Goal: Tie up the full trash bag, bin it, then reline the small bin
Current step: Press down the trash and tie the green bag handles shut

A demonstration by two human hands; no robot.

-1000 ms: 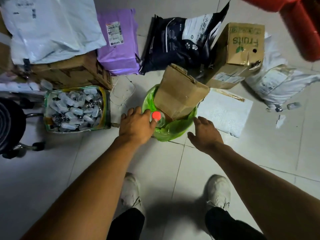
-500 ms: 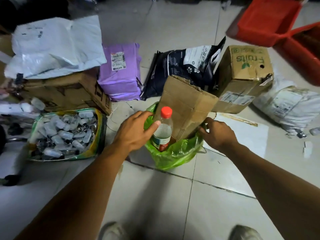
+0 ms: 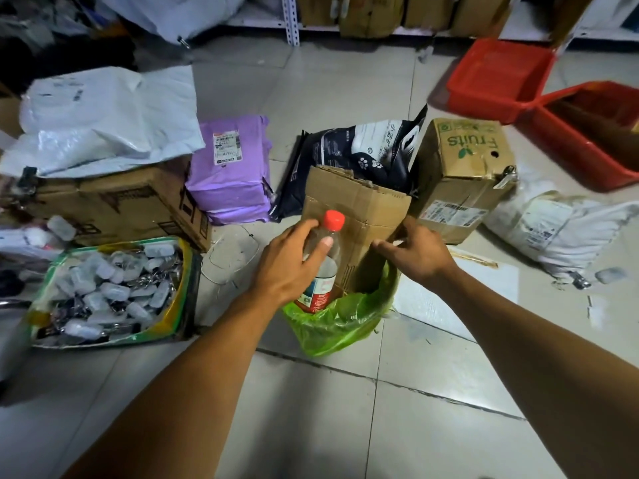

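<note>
Likely a parcel stockroom, tiled floor [image 3: 432, 392] strewn with mailer bags [image 3: 103, 115], cartons [image 3: 463, 167], metal shelving [image 3: 290, 19]

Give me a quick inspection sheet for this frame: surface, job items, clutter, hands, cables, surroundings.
Surface: tiled floor, dusty.
Job's things: green trash bag untied, folded cardboard and bottle sticking out of it.
Clutter: tray of small clear cases, purple parcels, fruits box.
Grippers: left hand grips the bottle; right hand on the cardboard edge.
Cables: nothing seen.
Surroundings: red crates, shelving behind.
</note>
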